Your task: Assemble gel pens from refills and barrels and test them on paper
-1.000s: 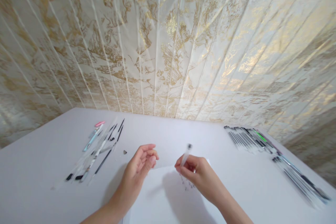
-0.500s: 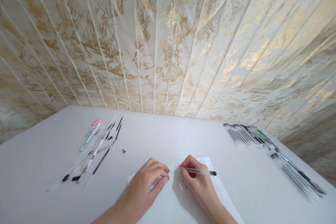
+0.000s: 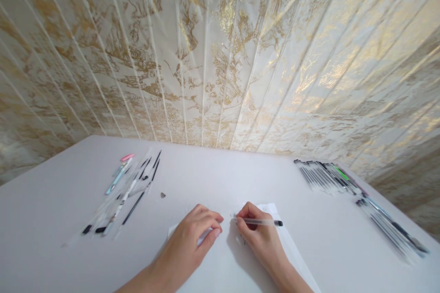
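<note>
White table (image 3: 220, 169), gold-patterned backdrop (image 3: 206, 55) far side. My right hand (image 3: 259, 229) pinches pen (image 3: 268, 222) over paper (image 3: 220, 270), near middle; left hand (image 3: 192, 238) loosely curled, empty. Paper could skid if my left presses too lightly.

From my position, the worksurface is a flat, matte white table (image 3: 206, 174), extending beyond the fingers (image 3: 209, 224) and to both sides of them. Its straight far edge runs crosswise, well ahead of the fingertips. Beyond that edge rises a white, gold-patterned wall covering (image 3: 220, 68) with long raised seams; I cannot determine its material. Illumination: bright, glossy reflections appear on the covering ahead and right of the fingers. Farther right, beside the table, the surface turns brownish and dim.
</note>
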Motion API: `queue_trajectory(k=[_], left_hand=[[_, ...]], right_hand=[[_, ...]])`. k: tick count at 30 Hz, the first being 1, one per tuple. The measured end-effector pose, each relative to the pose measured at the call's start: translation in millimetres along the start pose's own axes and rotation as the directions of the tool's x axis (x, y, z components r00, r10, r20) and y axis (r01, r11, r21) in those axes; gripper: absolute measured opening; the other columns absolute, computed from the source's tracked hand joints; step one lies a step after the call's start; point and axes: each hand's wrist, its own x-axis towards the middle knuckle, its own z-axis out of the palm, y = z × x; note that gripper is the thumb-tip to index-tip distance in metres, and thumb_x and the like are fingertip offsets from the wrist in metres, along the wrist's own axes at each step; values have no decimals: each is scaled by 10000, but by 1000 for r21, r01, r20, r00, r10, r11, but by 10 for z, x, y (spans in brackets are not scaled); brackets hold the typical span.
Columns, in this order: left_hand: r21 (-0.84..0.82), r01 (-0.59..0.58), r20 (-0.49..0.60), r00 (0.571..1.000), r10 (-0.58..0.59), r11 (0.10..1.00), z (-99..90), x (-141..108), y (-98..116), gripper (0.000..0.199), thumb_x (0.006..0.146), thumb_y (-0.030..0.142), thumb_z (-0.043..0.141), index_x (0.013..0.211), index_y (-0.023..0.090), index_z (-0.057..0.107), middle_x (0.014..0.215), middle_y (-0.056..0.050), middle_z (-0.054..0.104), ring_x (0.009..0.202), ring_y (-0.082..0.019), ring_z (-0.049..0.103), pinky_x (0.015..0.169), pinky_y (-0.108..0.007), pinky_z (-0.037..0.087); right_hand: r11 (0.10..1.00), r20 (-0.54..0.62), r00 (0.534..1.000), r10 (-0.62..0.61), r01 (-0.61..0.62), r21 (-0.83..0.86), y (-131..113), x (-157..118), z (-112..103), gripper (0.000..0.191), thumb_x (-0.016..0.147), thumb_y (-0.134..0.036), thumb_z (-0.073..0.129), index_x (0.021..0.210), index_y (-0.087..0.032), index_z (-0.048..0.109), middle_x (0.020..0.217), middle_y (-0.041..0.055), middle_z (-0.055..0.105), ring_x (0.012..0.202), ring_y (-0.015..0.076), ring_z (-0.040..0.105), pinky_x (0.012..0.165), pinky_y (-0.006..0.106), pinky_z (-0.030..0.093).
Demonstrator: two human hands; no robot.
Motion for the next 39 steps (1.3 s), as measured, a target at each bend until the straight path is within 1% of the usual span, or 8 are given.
queue_trajectory(k=[8,13,25,28,32,39], left_hand=[[20,7,11,1000,-7,1000,-17,20,24,187,924,214,481,804,238,623,1034,-21,689,1032,-182,581,907,-289,439],[33,-7,15,1000,6,999,-5,8,8,185,924,167,472,814,227,607,1027,-10,684,1034,-163,569,911,-284,434],[39,2,25,1000,-3,999,-12,21,9,181,936,185,465,820,227,598,1047,-5,675,1047,-156,561,924,-280,428],[36,0,27,1000,-1,999,-7,11,-2,179,934,183,466,820,227,596,1045,-7,677,1045,-158,561,921,-282,430],[39,2,26,1000,-3,999,1,2,-3,174,930,182,471,814,224,594,1041,-10,678,1042,-160,561,917,-285,431],[31,2,20,1000,-2,1000,-21,34,19,174,925,174,477,808,223,596,1035,-9,680,1035,-158,564,914,-282,433]], right_hand=[[1000,-24,1000,-8,8,0,-9,-9,-3,151,799,-254,523,660,-205,488,529,-43,462,492,118,389,471,241,296],[1000,-25,1000,-7,7,-17,10,2,7,156,761,-224,532,623,-207,459,520,-51,443,494,110,366,475,238,277],[1000,-20,1000,8,-8,31,-15,-4,7,141,769,-234,545,643,-200,490,513,-46,466,472,108,384,466,236,292],[1000,-20,1000,1,0,28,-15,-4,5,156,763,-232,545,627,-202,473,512,-49,456,475,105,371,466,236,284],[1000,-12,1000,0,0,15,0,2,7,141,765,-235,547,640,-199,494,520,-46,458,485,110,378,470,239,285],[999,-38,999,-18,19,39,20,0,-2,158,763,-243,563,629,-195,496,524,-42,460,498,110,372,477,240,282]])
